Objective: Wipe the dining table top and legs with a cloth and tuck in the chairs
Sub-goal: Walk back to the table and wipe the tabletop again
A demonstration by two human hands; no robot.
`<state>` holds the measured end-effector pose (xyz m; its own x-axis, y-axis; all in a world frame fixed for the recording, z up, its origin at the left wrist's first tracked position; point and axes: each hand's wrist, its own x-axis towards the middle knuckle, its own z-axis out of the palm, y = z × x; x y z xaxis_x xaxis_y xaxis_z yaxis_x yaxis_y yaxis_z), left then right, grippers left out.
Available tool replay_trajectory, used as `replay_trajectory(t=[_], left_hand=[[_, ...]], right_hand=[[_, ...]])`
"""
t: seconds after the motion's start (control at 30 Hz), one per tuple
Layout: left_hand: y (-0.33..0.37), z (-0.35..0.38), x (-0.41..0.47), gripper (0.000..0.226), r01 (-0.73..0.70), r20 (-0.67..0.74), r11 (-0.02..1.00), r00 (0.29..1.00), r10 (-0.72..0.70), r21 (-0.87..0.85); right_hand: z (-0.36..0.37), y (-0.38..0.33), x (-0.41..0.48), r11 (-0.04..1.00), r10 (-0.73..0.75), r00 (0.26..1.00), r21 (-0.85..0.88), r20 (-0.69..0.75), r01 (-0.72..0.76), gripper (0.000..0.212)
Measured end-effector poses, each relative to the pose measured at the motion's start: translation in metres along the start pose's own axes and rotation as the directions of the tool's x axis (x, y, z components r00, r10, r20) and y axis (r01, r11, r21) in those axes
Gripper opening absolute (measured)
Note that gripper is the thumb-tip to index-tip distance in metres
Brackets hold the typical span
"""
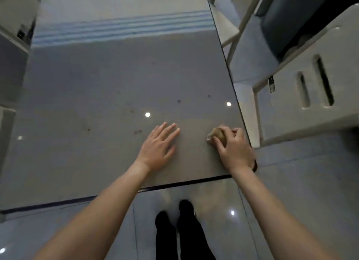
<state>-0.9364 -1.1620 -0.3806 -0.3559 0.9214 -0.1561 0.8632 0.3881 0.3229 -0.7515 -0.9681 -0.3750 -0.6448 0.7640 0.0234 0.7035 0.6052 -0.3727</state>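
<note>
The glossy grey dining table top [108, 81] fills the middle of the head view, with a few dark specks on it. My right hand [234, 148] presses a bunched brown cloth [218, 135] onto the table near its front right corner. My left hand [160, 146] lies flat on the table, fingers spread, a little left of the cloth. A pale chair [303, 88] with two slots in its back stands to the right of the table, apart from its edge.
A second pale chair frame [227, 30] stands further back on the right. Part of another chair [5, 127] shows at the left edge. My legs in dark trousers [182, 234] stand on the shiny tiled floor at the table's front edge.
</note>
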Motion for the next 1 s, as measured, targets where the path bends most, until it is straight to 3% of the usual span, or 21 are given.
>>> replay_trajectory(t=[0.2, 0.3, 0.43, 0.53, 0.6, 0.67, 0.8, 0.87, 0.93, 1.0], left_hand=[[-0.004, 0.014, 0.002, 0.06, 0.001, -0.006, 0.999, 1.0, -0.001, 0.044], [-0.004, 0.012, 0.004, 0.063, 0.005, -0.03, 1.0, 1.0, -0.004, 0.014], [-0.008, 0.014, 0.005, 0.064, -0.001, -0.047, 1.0, 0.999, 0.0, -0.017], [-0.008, 0.014, 0.007, 0.064, 0.001, -0.05, 1.0, 0.999, -0.003, -0.03], [-0.007, 0.014, 0.007, 0.065, 0.006, -0.038, 1.0, 0.999, -0.007, -0.02], [-0.006, 0.011, 0.007, 0.065, 0.013, -0.019, 1.0, 1.0, -0.013, -0.011], [-0.003, 0.007, 0.008, 0.063, 0.031, -0.01, 0.999, 0.999, -0.031, -0.021], [-0.004, 0.007, 0.007, 0.063, 0.02, -0.014, 0.999, 1.0, -0.021, -0.026], [-0.005, 0.008, 0.007, 0.063, 0.016, -0.035, 0.999, 0.999, -0.017, -0.035], [-0.006, 0.01, 0.008, 0.063, 0.019, -0.047, 0.999, 0.999, -0.021, -0.042]], right_hand=[[0.006, 0.027, -0.038, 0.937, -0.35, 0.937, -0.006, -0.001, 0.35, 0.04], [-0.004, 0.048, -0.014, 0.96, -0.277, 0.959, -0.053, -0.054, 0.274, 0.041], [0.009, 0.034, 0.071, 0.999, -0.028, 0.995, 0.011, -0.093, 0.029, 0.043], [0.015, 0.01, 0.132, 1.0, -0.01, 0.993, 0.015, -0.119, 0.012, 0.041], [0.018, -0.008, 0.129, 0.996, -0.092, 0.989, -0.029, -0.117, 0.089, 0.036], [0.024, -0.018, 0.082, 0.964, -0.259, 0.965, 0.041, -0.042, 0.261, 0.033], [0.018, 0.014, -0.005, 0.782, -0.614, 0.785, 0.198, 0.087, 0.59, 0.033], [0.009, 0.035, 0.01, 0.744, -0.666, 0.738, 0.167, 0.106, 0.647, 0.036], [0.005, 0.044, 0.055, 0.806, -0.591, 0.806, 0.072, 0.037, 0.587, 0.036], [0.01, 0.036, 0.119, 0.917, -0.399, 0.915, -0.003, -0.055, 0.4, 0.036]])
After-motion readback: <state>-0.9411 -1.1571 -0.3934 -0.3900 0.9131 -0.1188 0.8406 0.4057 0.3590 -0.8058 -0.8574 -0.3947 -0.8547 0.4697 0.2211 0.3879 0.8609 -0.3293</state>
